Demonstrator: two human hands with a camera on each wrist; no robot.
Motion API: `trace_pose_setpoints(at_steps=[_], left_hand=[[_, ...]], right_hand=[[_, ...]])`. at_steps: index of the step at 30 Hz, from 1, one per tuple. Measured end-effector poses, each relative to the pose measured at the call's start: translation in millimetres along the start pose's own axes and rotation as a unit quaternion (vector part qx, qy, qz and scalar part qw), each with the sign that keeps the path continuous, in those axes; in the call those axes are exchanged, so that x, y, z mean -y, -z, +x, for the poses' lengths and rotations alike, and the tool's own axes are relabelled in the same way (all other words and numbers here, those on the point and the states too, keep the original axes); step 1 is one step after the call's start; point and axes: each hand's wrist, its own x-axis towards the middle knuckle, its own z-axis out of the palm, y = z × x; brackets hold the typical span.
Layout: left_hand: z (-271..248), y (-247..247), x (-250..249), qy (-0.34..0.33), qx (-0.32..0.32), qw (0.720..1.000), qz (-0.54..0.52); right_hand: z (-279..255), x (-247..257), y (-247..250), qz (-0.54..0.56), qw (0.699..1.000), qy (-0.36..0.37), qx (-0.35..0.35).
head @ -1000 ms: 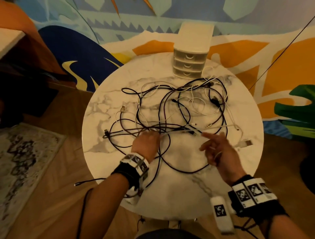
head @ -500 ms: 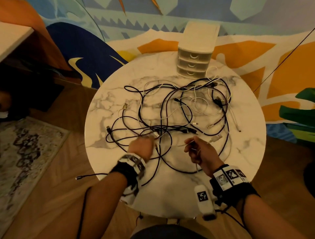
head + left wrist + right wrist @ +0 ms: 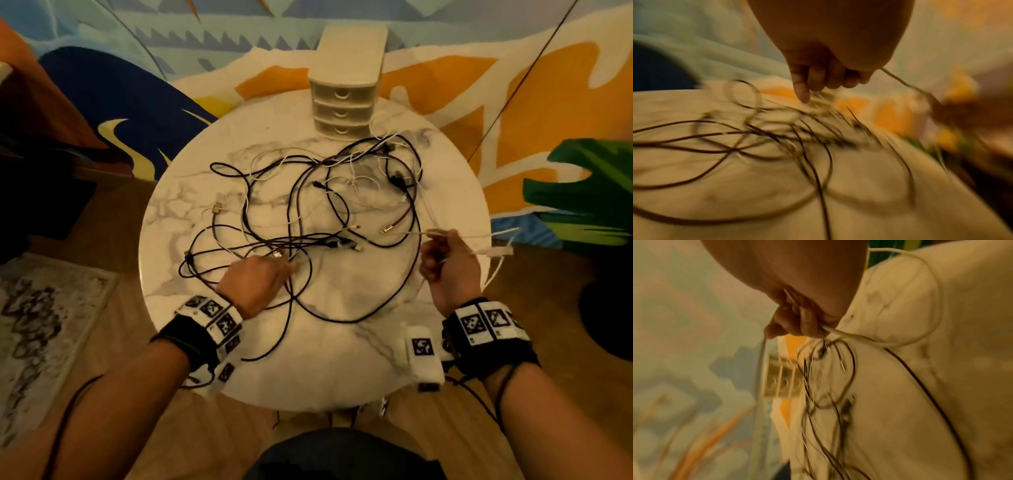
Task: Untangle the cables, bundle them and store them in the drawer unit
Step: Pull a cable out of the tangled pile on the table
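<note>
Two hands work the tangled cables (image 3: 318,219): the right hand (image 3: 445,270) grips a white cable (image 3: 404,233); the left hand (image 3: 251,284), fingers curled, pinches a strand beside it.

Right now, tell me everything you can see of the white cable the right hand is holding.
The white cable is thin, smooth and plastic-looking. The right hand pinches it above the round marble table's right edge. One stretch runs leftward toward the tangle of dark cables; how far it reaches is unclear. The rest extends right past the rim, a white plug end hanging beside the hand. In the blurred right wrist view it loops back through the curled fingers.
</note>
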Motion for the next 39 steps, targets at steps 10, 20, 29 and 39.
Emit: trace_pose_setpoints(at_steps=[10, 20, 29, 39], left_hand=[[-7, -48, -165, -0.337, 0.265, 0.901, 0.060], [78, -30, -291, -0.177, 0.215, 0.916, -0.288], [79, -69, -290, -0.126, 0.218, 0.963, -0.099], [89, 4, -362, -0.300, 0.001, 0.935, -0.191]], right_hand=[[-23, 43, 79, -0.139, 0.983, 0.082, -0.092], [-78, 55, 142, -0.247, 0.959, 0.118, -0.076], [-81, 81, 191, -0.256, 0.944, 0.175, -0.111], [-71, 56, 181, -0.221, 0.958, 0.180, -0.014]])
